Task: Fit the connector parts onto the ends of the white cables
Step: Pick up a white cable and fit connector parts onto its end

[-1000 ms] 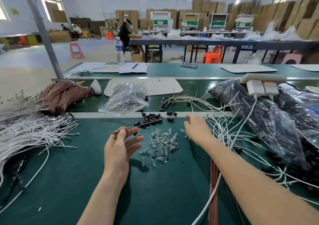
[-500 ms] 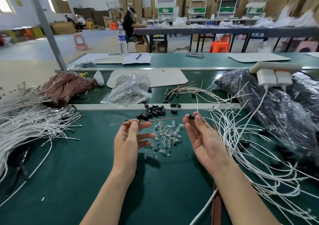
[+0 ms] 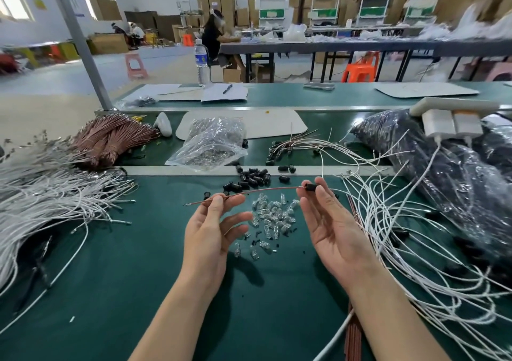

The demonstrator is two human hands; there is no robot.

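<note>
The green bench mat [image 3: 110,291] fills most of our view, and both our hands hang above its middle with palms turned up. A thick heap of white cables [image 3: 41,194] lies well to the left of our left hand [image 3: 206,236]. A looser tangle of white cables [image 3: 415,250] lies just beside our right hand [image 3: 329,230] and forearm, spilling toward the near edge. Behind that tangle a large dark plastic-wrapped bag [image 3: 457,180] walls off the right side. Open room is the bare mat at near left and between our forearms.

A metal rail [image 3: 180,170] crosses the bench just beyond our fingertips. Past it sit a brown wire bundle [image 3: 110,139] and a clear plastic bag [image 3: 210,144].

Our left hand pinches a thin brown wire [image 3: 266,190] between thumb and forefinger, its other fingers loose. The wire runs level across to our right hand, where thumb and fingertips pinch a black connector part [image 3: 310,187] at its end. Under the wire lies a scatter of clear bulbs [image 3: 273,216]. A pile of black connector parts [image 3: 252,179] sits against the rail.
</note>
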